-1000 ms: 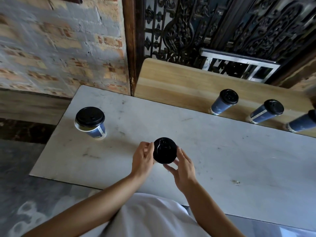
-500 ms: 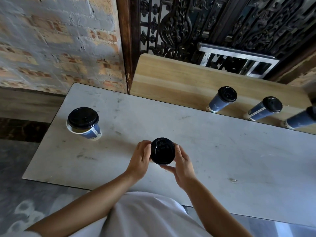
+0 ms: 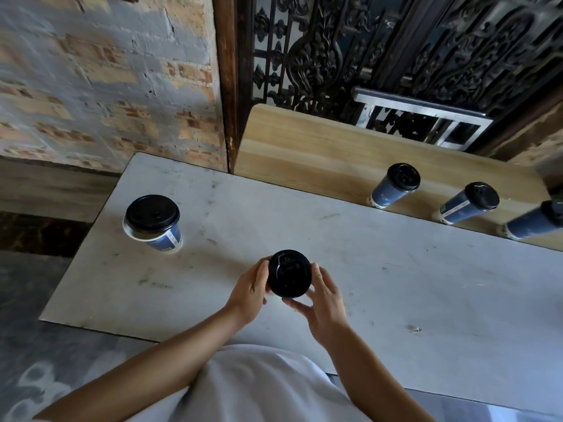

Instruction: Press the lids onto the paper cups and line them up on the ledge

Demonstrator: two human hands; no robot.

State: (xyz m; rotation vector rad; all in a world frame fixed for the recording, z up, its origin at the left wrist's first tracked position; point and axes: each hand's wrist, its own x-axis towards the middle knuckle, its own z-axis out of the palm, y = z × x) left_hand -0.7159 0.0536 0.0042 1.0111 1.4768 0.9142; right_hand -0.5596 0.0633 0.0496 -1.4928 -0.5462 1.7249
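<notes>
The grey stone bench (image 3: 396, 284) spans the view, with a wooden ledge (image 3: 304, 153) along its far edge, where three lidded blue paper cups (image 3: 466, 205) stand in a row. A fourth lidded cup (image 3: 158, 229) stands alone on the bench's left side. Near the front edge, the left hand (image 3: 246, 292) and right hand (image 3: 326, 306) curl their fingers round the rim of a black lid (image 3: 289, 274) from either side; what lies beneath it is hidden.

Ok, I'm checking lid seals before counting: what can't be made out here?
Cup under the held lid: head view, hidden by the lid, left hand and right hand.
Rightmost cup on the ledge: cut off by the frame's right edge.
Cup labels: too small to read.
</notes>
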